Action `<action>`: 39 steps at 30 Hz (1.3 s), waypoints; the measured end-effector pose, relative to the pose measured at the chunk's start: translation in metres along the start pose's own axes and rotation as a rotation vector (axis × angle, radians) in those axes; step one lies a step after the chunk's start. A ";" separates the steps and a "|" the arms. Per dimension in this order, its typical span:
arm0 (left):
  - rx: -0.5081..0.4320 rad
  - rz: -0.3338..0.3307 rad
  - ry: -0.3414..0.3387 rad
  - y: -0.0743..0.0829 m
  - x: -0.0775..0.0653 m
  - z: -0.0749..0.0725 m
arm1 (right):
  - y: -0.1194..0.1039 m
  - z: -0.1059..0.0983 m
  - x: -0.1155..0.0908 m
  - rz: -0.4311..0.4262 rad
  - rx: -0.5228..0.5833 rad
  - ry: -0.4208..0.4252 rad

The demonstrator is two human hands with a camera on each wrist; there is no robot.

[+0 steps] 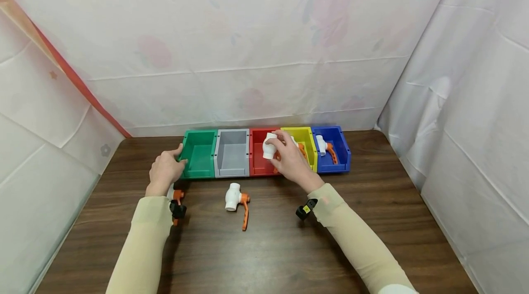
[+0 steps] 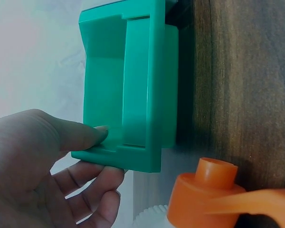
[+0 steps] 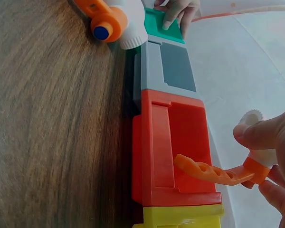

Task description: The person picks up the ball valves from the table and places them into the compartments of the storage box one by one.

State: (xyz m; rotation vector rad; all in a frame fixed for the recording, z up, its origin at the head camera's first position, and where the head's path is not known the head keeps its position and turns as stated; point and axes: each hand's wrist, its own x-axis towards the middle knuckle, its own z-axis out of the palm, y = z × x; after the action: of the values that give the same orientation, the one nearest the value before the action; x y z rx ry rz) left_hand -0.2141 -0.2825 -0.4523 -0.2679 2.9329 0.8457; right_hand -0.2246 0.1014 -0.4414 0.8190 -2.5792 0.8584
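Observation:
My right hand (image 1: 292,160) pinches a white plastic ball valve (image 1: 269,146) between thumb and fingers, over the red bin (image 1: 257,165). In the right wrist view its orange lever handle (image 3: 209,172) points down across the bin's opening. My left hand (image 1: 165,169) holds the side wall of the green bin (image 1: 199,155) at the left end of the row. In the left wrist view the thumb (image 2: 92,136) lies inside that wall and the fingers are outside. Another ball valve (image 1: 178,194), partly hidden by the left wrist, lies on the table.
Between the green and red bins is a grey bin (image 1: 232,158). The yellow bin (image 1: 306,134) and blue bin (image 1: 343,150) each contain a valve with an orange handle. One more ball valve (image 1: 233,197) lies on the brown table (image 1: 281,248) before the grey bin. White cloth (image 1: 264,46) hangs behind.

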 end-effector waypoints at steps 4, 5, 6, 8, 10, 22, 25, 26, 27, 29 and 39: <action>-0.004 -0.006 -0.001 -0.001 0.000 0.000 | 0.000 0.002 0.004 0.000 -0.019 -0.009; -0.005 -0.007 -0.002 -0.001 -0.001 0.000 | 0.000 0.002 0.004 -0.003 -0.027 -0.013; -0.005 -0.009 -0.003 -0.002 -0.001 0.000 | 0.001 0.003 0.005 -0.010 -0.032 -0.016; -0.001 -0.012 -0.007 -0.002 0.000 0.000 | 0.002 0.005 0.007 -0.036 -0.045 -0.016; 0.002 -0.013 -0.011 -0.003 0.000 -0.001 | 0.004 0.008 0.009 -0.071 -0.060 -0.011; 0.008 -0.018 -0.016 -0.003 -0.002 -0.003 | 0.008 0.016 0.017 -0.146 -0.124 0.009; 0.007 -0.015 -0.009 -0.004 -0.001 -0.002 | 0.009 0.017 0.018 -0.140 -0.140 0.001; 0.006 -0.015 -0.008 -0.004 -0.001 -0.002 | 0.009 0.018 0.018 -0.140 -0.145 0.000; 0.006 -0.015 -0.007 -0.004 -0.001 -0.002 | 0.009 0.019 0.019 -0.142 -0.146 -0.001; 0.000 -0.013 -0.006 -0.005 0.000 -0.002 | 0.009 0.020 0.020 -0.143 -0.148 -0.005; -0.008 -0.010 -0.006 -0.006 0.000 -0.002 | 0.011 0.026 0.021 -0.142 -0.168 -0.007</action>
State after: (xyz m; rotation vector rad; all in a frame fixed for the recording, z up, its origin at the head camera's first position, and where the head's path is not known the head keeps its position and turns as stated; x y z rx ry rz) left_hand -0.2128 -0.2886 -0.4539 -0.2800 2.9214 0.8549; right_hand -0.2504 0.0831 -0.4573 0.9416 -2.5218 0.5895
